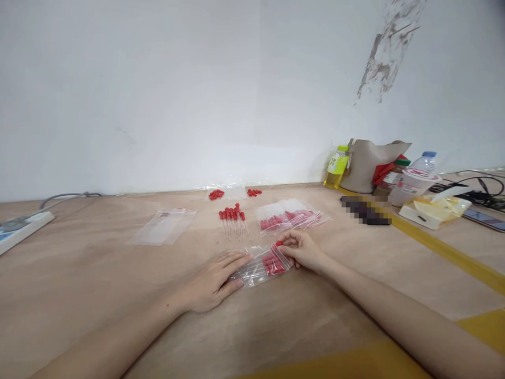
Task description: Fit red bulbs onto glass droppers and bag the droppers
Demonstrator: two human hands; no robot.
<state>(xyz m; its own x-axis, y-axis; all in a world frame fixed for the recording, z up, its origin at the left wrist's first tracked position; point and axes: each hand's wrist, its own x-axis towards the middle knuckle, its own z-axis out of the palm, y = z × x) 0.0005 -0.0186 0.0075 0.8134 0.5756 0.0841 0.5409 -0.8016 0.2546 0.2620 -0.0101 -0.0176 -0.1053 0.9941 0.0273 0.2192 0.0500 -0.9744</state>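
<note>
Makeshift packing workshop: plywood bench (pixel 98 295), bagged droppers (pixel 290 217), bare wall (pixel 197 79).

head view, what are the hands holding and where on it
A clear zip bag of red-capped droppers: left hand flat on its closed end, right hand pinching the zip end.

Wooden table (pixel 98 295), light plywood surface, yellow tape strip (pixel 445 251) running along its right side. Lying on it: an empty clear zip bag (pixel 163 226) at left centre; a row of loose red-capped droppers (pixel 233 218) mid-table; a stack of filled bags (pixel 290 217) just right of them; one part-filled bag (pixel 262 263) nearest the front edge. Red caps (pixel 216 194) lie near the wall. Power strip (pixel 23 229) far left. Bottles (pixel 337 167), a grey bag (pixel 365 163) and cables (pixel 479 189) stand far right.
</note>
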